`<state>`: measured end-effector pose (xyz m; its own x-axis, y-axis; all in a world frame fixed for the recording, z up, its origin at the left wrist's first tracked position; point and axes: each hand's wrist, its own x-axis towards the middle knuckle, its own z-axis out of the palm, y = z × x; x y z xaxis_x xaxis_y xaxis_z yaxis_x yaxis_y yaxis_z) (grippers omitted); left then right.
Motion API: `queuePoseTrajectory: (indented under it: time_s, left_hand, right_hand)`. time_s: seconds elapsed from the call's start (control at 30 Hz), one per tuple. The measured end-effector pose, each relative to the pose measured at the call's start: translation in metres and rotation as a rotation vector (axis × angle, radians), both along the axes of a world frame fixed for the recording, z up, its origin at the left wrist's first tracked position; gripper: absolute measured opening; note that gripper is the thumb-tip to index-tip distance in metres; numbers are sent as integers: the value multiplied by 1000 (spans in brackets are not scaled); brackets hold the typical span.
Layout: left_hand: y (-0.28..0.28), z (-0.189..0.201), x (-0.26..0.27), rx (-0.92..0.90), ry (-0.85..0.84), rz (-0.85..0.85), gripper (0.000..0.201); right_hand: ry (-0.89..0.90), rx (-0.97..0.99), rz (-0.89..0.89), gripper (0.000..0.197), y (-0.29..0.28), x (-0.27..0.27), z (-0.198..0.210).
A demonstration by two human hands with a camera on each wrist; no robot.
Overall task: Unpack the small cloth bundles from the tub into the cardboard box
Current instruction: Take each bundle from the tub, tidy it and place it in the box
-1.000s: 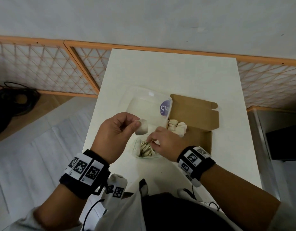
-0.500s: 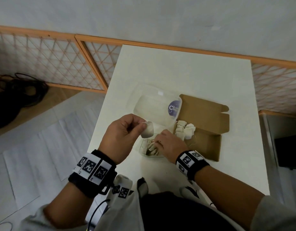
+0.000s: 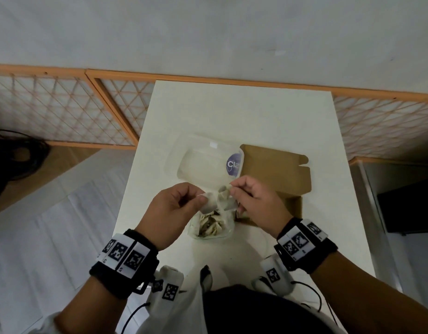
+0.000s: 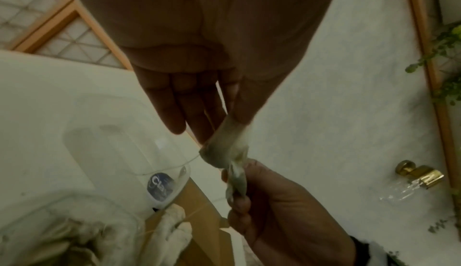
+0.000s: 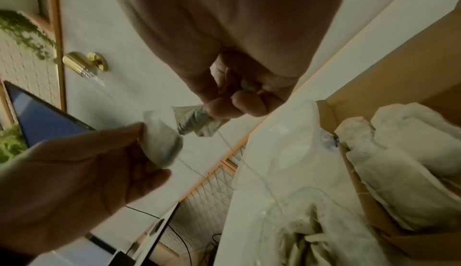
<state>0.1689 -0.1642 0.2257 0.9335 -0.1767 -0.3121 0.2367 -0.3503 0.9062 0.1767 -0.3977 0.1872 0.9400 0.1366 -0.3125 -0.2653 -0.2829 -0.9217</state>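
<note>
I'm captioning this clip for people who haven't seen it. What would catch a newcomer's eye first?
Both hands, left hand and right hand, pinch a small cloth bundle between them above the clear tub at the table's near middle. Just right of it lies the open cardboard box.

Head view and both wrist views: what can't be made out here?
- Head view: the cardboard box interior, covered by the right hand.
- Head view: the tub contents, too small to count.
- Left wrist view: whether the left hand and right hand hold one cloth bundle or two, blurred.
</note>
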Motion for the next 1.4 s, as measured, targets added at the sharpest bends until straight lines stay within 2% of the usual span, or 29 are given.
queuePoseTrajectory:
  time_s: [0.1, 0.23, 0.37, 0.53, 0.67, 0.8, 0.87, 1.1, 1.17, 1.33, 1.4]
  left_hand:
    - [-7, 1, -4, -19, 46, -57, 5]
    - [-20, 7, -10, -43, -63, -71, 8]
    - [-25, 8, -12, 115, -187, -96, 8]
    - [-22, 3, -17, 149, -136, -29, 14]
    - [-15, 4, -23, -21, -80, 13, 8]
    - [-6, 3, -28, -326, 41, 74, 24]
    - [-4, 4, -28, -409, 80, 97, 26]
    - [-1, 7, -24, -521, 164, 122, 30]
    - [-1, 8, -23, -517, 167, 126, 30]
    - [-3, 10, -22, -497, 158, 103, 26]
    - [-6, 13, -23, -499, 141, 76, 20]
  right_hand:
    - [28, 53, -41, 8, -1, -3, 10]
    - [16, 56, -36, 5, 3, -8, 14]
    - [-4, 74, -39, 6, 9, -13, 21]
    - [-9, 131, -73, 10, 11, -16, 25]
    - [1, 164, -108, 11, 9, -17, 24]
    - [29, 136, -99, 15, 3, -18, 16]
    - [35, 121, -70, 13, 1, -20, 17]
    - [13, 183, -53, 5, 0, -21, 32]
    - [2, 207, -34, 9, -2, -22, 38]
    - [-106, 109, 134, 16, 0, -22, 54]
    - [-143, 97, 149, 13, 3, -21, 55]
